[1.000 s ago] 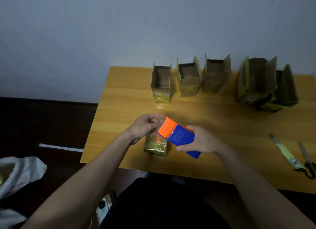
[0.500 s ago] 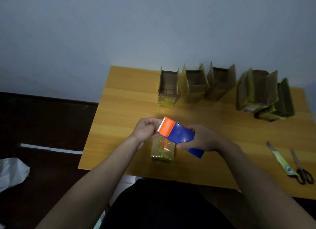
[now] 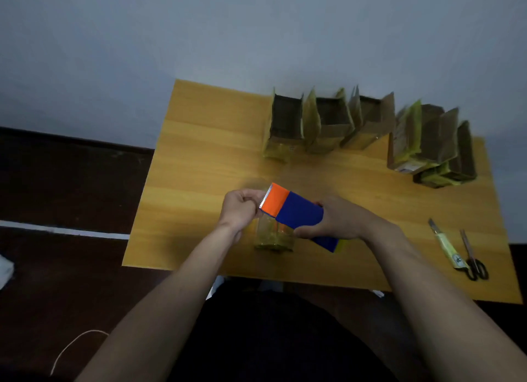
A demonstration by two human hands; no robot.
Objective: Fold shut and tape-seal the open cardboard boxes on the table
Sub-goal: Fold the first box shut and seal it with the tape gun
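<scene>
While I worked at the near edge of the surface [image 3: 199, 159], my right hand [image 3: 339, 219] gripped the blue-and-orange tape dispenser [image 3: 293, 210], fingers wrapped around its blue body, with the serrated cutter end pointing to my left. My left hand [image 3: 241, 207] was curled at that cutter end, fingertips pinched together as if on the tape's free end; the tape itself was too faint to confirm. Directly below both hands stood one small cardboard box [image 3: 273, 236], wrapped in yellowish film, partly hidden by the dispenser. Its top was not visible, so I could not tell whether its flaps were fully folded or any strip was laid.

I judged the task to be at an early stage: this box was the one in hand, and no finished box was identifiable elsewhere. Five open boxes [image 3: 333, 122] stood along the far edge, flaps upright, three in a close row and two more bunched at the right. All remained to be folded and sealed. A utility knife [image 3: 447, 244] and scissors [image 3: 473, 256] lay unused at the right, just beside each other.
</scene>
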